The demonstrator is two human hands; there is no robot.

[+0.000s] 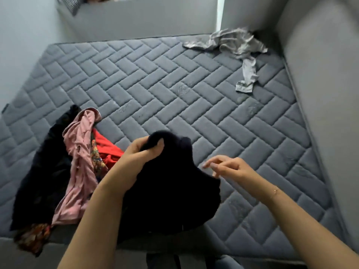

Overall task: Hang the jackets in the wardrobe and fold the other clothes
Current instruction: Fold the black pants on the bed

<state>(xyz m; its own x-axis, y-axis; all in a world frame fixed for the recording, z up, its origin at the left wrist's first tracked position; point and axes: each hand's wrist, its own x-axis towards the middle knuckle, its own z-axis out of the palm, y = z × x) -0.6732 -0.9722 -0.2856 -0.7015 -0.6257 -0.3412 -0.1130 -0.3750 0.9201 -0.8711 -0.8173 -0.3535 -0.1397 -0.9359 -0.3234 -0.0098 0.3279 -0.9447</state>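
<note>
My left hand grips a bunched top edge of a dark navy garment, which hangs over the near edge of the mattress. My right hand hovers just right of that garment with loosely curled fingers, holding nothing. To the left lies a pile of clothes: a pink garment, a red one, a black one and a floral patterned piece. A crumpled grey garment lies at the far right corner of the bed.
The grey quilted mattress fills the view. A padded grey headboard runs along its right side. A grey wall ledge lies beyond the far edge. A striped cloth sits at the top left.
</note>
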